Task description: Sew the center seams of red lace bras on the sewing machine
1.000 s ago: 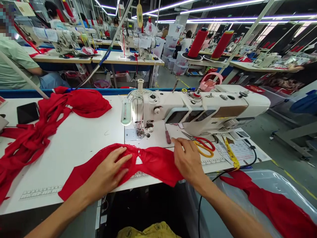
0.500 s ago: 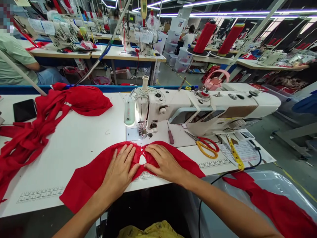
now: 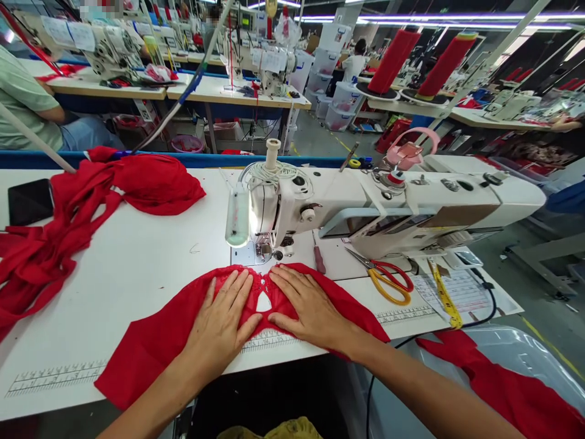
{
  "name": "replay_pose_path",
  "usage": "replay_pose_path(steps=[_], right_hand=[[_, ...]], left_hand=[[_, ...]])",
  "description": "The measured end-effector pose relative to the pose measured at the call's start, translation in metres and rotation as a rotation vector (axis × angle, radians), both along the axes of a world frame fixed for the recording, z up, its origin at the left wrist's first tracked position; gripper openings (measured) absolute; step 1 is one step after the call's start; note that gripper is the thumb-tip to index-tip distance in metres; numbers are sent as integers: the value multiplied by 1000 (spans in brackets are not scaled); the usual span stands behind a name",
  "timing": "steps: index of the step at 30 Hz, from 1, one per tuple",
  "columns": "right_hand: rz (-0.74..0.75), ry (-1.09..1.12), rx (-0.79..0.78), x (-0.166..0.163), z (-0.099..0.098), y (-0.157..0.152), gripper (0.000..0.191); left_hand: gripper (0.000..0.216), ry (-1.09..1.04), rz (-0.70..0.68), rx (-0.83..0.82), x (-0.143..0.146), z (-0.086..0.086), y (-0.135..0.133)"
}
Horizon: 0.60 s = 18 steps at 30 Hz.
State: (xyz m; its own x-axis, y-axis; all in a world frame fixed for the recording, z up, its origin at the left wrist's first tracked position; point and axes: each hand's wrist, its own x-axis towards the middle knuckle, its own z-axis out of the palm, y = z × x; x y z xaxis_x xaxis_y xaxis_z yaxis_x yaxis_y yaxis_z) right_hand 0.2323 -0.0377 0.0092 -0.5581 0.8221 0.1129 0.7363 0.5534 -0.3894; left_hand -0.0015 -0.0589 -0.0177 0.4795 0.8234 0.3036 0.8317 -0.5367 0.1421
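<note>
A red fabric garment piece [image 3: 155,332] with a lacy top edge and a small gap at its centre is spread on the white sewing table [image 3: 150,256]. My left hand [image 3: 223,311] lies flat on its left half, fingers stretched out. On the right half rests my right hand [image 3: 306,305], also flat with fingers extended. Both thumbs point inward toward the gap, where the table shows through. Just beyond the fabric stands the sewing machine [image 3: 347,195], its presser foot [image 3: 264,250] a short way above the cloth's upper edge.
Scissors [image 3: 388,277] and a small purple-handled tool [image 3: 319,257] lie right of my hands. A yellow tape measure [image 3: 443,292] sits on a paper sheet. Red fabric strips [image 3: 59,238] and a phone [image 3: 31,202] are at left. A plastic bin [image 3: 516,341] holds red cloth at right.
The view has shifted slightly closer to the table. Both hands stay flat on the red fabric, with little visible movement over it.
</note>
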Motion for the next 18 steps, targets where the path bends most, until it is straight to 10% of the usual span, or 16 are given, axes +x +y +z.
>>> replay_pose_path(steps=[18], right_hand=[[26, 12, 7, 3, 0, 1, 70]], left_hand=[[47, 20, 15, -1, 4, 7, -1]])
